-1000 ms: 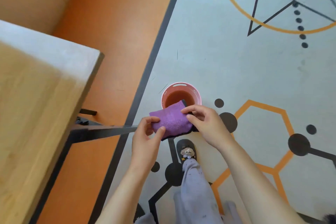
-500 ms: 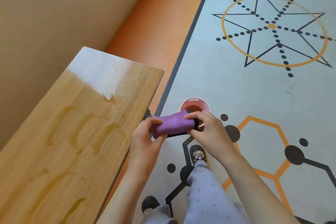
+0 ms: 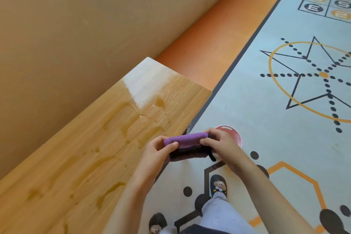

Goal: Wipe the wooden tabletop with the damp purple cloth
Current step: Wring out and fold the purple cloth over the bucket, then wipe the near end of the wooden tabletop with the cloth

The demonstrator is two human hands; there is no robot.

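The purple cloth (image 3: 185, 139), which a second ago was open and flat above the pink bucket (image 3: 234, 136), is now folded into a thick pad. The left hand (image 3: 157, 155) and right hand (image 3: 221, 143) clamp its two ends. It is now just beside the wooden tabletop (image 3: 95, 157), at its near edge. I judge the wiping can start soon.

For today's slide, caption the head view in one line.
Both hands hold the folded cloth beside the damp tabletop, above a pink bucket.
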